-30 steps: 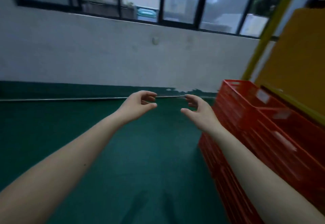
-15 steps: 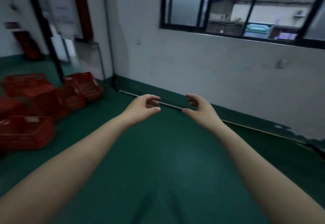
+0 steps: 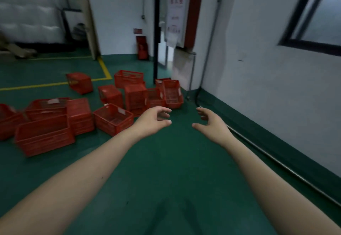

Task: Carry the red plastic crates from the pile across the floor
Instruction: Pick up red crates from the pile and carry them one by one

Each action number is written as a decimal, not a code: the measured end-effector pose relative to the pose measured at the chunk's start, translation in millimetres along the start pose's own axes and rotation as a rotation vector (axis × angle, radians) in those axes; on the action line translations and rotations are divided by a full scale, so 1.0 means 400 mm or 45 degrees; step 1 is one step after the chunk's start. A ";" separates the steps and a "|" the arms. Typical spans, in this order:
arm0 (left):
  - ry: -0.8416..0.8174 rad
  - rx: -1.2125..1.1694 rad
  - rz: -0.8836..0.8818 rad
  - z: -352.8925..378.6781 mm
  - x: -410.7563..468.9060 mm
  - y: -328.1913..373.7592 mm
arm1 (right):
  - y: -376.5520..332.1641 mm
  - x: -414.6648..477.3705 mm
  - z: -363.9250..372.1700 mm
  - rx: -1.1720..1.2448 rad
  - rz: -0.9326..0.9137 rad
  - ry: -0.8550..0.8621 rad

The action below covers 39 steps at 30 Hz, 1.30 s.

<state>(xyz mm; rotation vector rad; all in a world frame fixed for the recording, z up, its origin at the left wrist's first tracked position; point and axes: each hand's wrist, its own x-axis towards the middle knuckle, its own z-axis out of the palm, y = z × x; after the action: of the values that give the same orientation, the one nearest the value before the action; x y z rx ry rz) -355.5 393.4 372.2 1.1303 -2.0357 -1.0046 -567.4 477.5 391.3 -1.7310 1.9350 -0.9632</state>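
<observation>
Red plastic crates (image 3: 112,119) lie scattered in a loose pile on the green floor (image 3: 175,161), left of centre and ahead of the person. Some sit upright with open tops, some are overturned, and 1 at the right edge of the pile (image 3: 173,94) leans tilted against its neighbours. The largest-looking crate (image 3: 44,138) lies nearest, at lower left; 1 crate (image 3: 79,83) sits apart, beside a yellow floor line (image 3: 105,68).

Both bare forearms reach forward over the floor. The left hand (image 3: 153,122) and right hand (image 3: 212,124) are apart, palms turned toward each other, fingers loosely curled, gripping nothing and touching no crate.

Behind the pile stands a black pole (image 3: 156,31) and a red wall cabinet (image 3: 193,13) bearing a white notice. A pipe (image 3: 276,162) runs along the foot of the right wall, below a dark-framed window (image 3: 317,13). Blurred white stacked bundles (image 3: 27,13) fill the far left.
</observation>
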 end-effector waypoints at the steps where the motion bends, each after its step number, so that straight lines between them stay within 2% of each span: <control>1: 0.038 0.004 -0.023 -0.011 0.039 -0.011 | 0.006 0.061 0.008 -0.003 -0.030 -0.036; 10: 0.301 0.023 -0.285 -0.142 0.262 -0.171 | -0.004 0.502 0.152 -0.013 -0.270 -0.358; 21: 0.462 0.089 -0.459 -0.436 0.493 -0.517 | -0.142 0.918 0.540 0.009 -0.428 -0.596; 30: 0.332 0.182 -0.504 -0.789 0.807 -0.837 | -0.307 1.316 0.880 -0.004 -0.340 -0.654; 39: 0.244 0.148 -0.555 -1.000 1.127 -1.127 | -0.368 1.715 1.138 -0.032 -0.228 -0.693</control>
<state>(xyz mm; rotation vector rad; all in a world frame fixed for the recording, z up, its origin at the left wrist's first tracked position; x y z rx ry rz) -59.2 -291.1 271.9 1.7132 -1.7503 -0.9415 -276.1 -299.8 289.7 -1.9515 1.4659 -0.4487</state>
